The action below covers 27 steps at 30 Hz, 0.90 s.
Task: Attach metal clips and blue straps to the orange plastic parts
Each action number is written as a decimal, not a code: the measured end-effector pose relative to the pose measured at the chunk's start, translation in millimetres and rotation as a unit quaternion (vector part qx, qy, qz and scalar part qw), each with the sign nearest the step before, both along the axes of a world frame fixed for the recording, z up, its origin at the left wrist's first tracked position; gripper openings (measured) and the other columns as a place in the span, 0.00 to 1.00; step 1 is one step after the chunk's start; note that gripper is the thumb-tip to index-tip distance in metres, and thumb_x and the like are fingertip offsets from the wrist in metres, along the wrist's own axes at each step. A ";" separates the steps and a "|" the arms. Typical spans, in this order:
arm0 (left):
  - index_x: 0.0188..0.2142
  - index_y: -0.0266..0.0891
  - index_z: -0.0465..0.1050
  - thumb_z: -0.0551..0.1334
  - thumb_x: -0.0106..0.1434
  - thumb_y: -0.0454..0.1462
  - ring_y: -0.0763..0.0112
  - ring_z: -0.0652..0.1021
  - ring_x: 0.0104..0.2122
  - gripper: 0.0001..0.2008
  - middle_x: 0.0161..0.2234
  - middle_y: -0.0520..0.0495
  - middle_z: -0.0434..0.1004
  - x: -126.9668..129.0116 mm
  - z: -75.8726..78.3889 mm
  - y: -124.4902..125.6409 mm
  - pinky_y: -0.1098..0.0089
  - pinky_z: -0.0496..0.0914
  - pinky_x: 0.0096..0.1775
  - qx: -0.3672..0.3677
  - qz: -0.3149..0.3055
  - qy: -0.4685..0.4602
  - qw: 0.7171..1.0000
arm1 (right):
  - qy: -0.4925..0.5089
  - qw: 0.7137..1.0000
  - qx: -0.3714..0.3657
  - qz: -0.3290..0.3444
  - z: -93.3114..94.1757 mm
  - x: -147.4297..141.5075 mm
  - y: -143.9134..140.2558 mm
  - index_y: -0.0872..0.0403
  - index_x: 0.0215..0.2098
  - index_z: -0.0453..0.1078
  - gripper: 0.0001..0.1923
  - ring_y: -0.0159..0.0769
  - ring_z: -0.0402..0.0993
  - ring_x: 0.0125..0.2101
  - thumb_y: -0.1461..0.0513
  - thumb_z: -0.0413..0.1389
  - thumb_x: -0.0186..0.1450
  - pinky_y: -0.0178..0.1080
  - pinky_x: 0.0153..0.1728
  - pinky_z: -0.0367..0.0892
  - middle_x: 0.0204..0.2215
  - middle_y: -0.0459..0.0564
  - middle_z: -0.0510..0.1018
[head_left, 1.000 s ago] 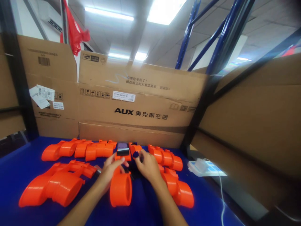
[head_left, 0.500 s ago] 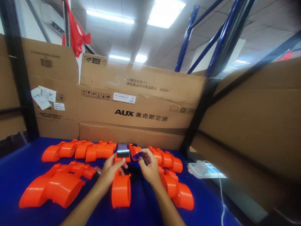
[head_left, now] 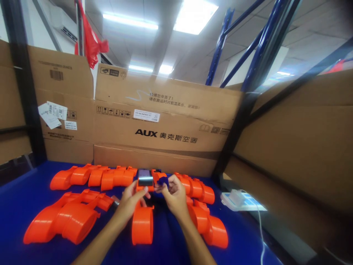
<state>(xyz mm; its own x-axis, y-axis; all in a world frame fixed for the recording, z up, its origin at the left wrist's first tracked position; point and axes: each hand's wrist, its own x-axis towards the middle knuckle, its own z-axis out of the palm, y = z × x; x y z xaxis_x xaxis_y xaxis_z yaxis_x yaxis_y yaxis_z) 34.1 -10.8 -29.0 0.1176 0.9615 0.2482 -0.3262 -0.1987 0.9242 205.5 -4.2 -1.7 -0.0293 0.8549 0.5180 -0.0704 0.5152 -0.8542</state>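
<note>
My left hand [head_left: 129,200] rests on an orange plastic part [head_left: 142,224] lying on the blue table [head_left: 16,198], fingers curled over its far end. My right hand [head_left: 173,197] pinches a small dark blue piece [head_left: 163,181] between thumb and fingers, just above that part. A phone [head_left: 145,177] with a lit screen leans on the orange parts right behind my hands.
Several more orange plastic parts lie in rows at the left [head_left: 63,219], the back [head_left: 91,176] and the right [head_left: 205,217]. Cardboard boxes [head_left: 165,125] wall the back and right. A white charger with a cable [head_left: 237,198] sits at the table's right edge.
My right hand has lifted the small dark blue piece off the table and brought it up toward my left hand's fingertips. My left hand has barely moved.
</note>
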 end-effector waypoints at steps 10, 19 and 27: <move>0.45 0.36 0.72 0.67 0.58 0.48 0.74 0.74 0.19 0.22 0.30 0.46 0.79 -0.6 -1.5 0.2 0.73 0.68 0.24 -0.009 -0.002 0.006 1.000 | -0.012 1.000 0.017 -0.016 5.5 0.7 -4.3 0.49 0.29 0.58 0.17 0.45 0.81 0.34 0.52 0.62 0.61 0.47 0.37 0.77 0.32 0.52 0.81; 0.46 0.36 0.72 0.67 0.58 0.48 0.74 0.74 0.20 0.22 0.30 0.47 0.78 0.1 0.9 -2.5 0.73 0.67 0.24 -0.013 -0.002 0.000 1.000 | -0.074 0.997 0.009 0.003 -1.3 9.0 1.7 0.51 0.30 0.64 0.05 0.30 0.70 0.18 0.64 0.57 0.58 0.31 0.19 0.65 0.21 0.43 0.75; 0.44 0.36 0.74 0.69 0.55 0.49 0.74 0.74 0.19 0.23 0.29 0.47 0.78 0.7 1.3 -0.8 0.73 0.67 0.24 -0.019 0.000 -0.005 1.000 | -0.045 0.998 -0.008 0.038 5.5 7.7 1.8 0.51 0.32 0.63 0.09 0.35 0.77 0.25 0.60 0.60 0.59 0.36 0.26 0.73 0.27 0.46 0.79</move>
<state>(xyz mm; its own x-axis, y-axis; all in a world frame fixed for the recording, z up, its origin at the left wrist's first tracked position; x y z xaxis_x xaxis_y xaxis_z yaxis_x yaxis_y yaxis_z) 34.7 -11.6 -27.7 0.1144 0.9702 0.2135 -0.3359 -0.1645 0.9274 213.2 -2.4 3.8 -0.1412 0.8561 0.4971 -0.0313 0.4980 -0.8666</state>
